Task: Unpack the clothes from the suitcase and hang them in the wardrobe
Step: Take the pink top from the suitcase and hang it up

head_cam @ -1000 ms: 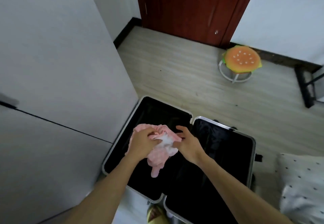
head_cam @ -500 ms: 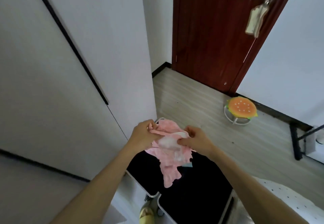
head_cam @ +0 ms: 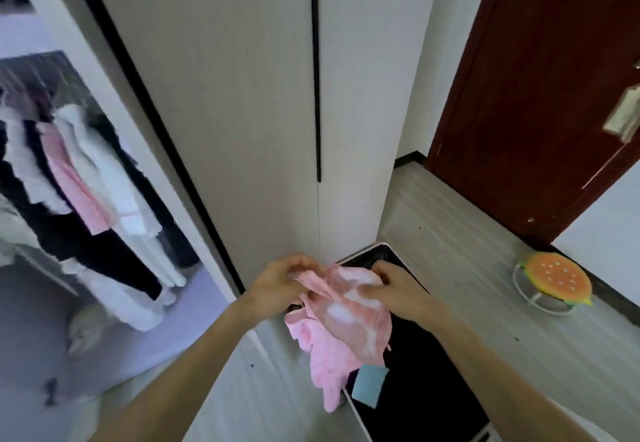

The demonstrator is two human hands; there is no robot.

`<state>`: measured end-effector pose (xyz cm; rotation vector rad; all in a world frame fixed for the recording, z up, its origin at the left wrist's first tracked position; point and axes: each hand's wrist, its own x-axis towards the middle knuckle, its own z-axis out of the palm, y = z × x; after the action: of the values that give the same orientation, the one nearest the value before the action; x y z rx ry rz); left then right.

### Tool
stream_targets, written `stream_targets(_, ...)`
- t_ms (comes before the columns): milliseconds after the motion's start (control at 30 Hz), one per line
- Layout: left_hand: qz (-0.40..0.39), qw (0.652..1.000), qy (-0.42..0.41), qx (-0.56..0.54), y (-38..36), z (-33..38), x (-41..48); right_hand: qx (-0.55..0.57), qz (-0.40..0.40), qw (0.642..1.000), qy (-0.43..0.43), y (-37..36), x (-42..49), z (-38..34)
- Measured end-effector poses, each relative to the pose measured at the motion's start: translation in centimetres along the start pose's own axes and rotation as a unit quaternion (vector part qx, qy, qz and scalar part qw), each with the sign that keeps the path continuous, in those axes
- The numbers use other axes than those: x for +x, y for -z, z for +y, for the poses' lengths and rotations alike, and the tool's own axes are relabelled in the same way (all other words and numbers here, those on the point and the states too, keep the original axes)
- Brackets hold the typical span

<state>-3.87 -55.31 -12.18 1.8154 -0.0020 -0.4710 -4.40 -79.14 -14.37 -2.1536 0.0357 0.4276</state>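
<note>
- Step in hand: pink garment (head_cam: 346, 320) held above the suitcase (head_cam: 382, 247), lower centre; left hand (head_cam: 280, 282) and right hand (head_cam: 398, 291) each keep a pinching grip on its top edge.
- Next, likely: carry it to the open wardrobe (head_cam: 79, 178), frame left, and hang it.

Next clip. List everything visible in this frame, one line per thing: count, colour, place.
pink garment: one, pink with paler patches, hanging from both hands above the suitcase
tag: one, light blue, at the garment's lower edge
suitcase: one, black lining, pale rim, open on the floor beside the wardrobe
wardrobe: one, white panels with a black vertical strip, straight ahead
hanging clothes: several, white, pink and black, blurred, in the open section at left
door: one, dark red-brown, upper right
burger stool: one, orange and green seat, white frame, on the floor at right
floor: light wood grain
left hand: pinches the garment's top
right hand: pinches the garment's top
</note>
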Motion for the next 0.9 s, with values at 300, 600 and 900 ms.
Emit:
stream_targets(300, -0.037, 0.999, -0.035, 0.003, 12.7, -4.4, -12.7, 0.04, -0.12, 0.985, 0.119, -16.2, -2.8, -10.0)
stream_targets(600, 0.125, 0.991, -0.008, 0.054, 27.6, -9.4, -24.1, -0.022, -0.114, 0.982, 0.149, -31.9, -4.2, -20.2)
stream_targets(900, 0.334, 0.901, 0.211, -0.18, 36.9, -15.7, -32.8, 0.13, -0.044, 0.987, 0.086, -37.5, -4.6, -27.1)
